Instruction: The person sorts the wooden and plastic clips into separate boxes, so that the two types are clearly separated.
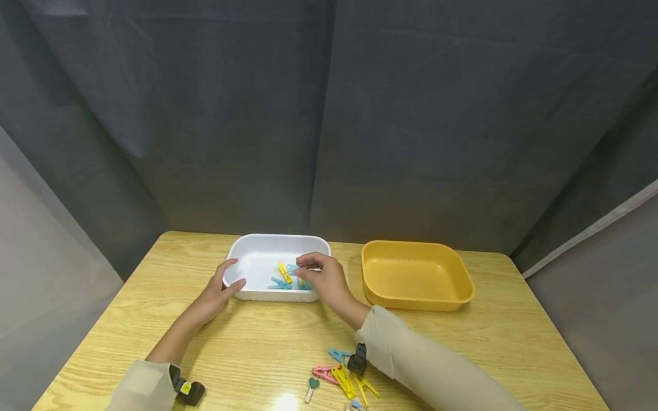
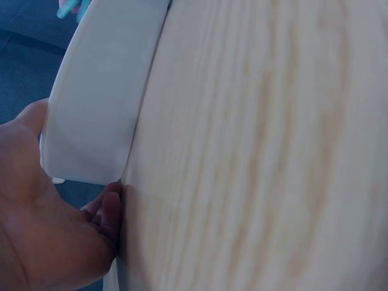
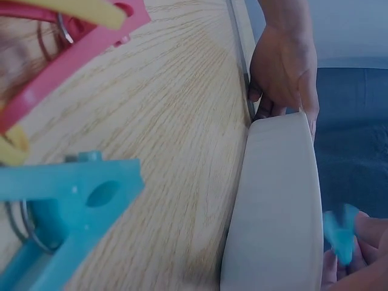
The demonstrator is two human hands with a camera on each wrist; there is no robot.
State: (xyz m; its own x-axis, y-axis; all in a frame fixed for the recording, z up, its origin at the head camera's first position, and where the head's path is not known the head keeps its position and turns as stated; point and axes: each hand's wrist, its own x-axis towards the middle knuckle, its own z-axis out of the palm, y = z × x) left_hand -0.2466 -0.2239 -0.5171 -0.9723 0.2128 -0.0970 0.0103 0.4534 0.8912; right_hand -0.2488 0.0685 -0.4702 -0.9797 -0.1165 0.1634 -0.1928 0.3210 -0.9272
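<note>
My left hand point(image 1: 212, 295) grips the left end of a white plastic tub point(image 1: 252, 295), thumb over the near rim; in the left wrist view the tub's white wall point(image 2: 97, 103) runs up from that hand. Over the tub's right side, my right hand point(image 1: 329, 282) pinches a light-blue clothespin point(image 3: 341, 236) between thumb and fingers, just above the rim in the right wrist view. Inside the tub lie a yellow clothespin point(image 1: 285, 273) and a blue clothespin point(image 1: 280, 283), with more pegs partly hidden under the right hand.
A yellow tub point(image 1: 417, 303) stands to the right on the wooden table point(image 1: 267, 342). Near the front edge lie loose clips: a blue clothespin point(image 1: 339, 356), a pink clothespin point(image 1: 325, 374), a yellow clothespin point(image 1: 343, 382) and a small green heart clip point(image 1: 312, 385). Behind hangs a grey curtain point(image 1: 319, 125).
</note>
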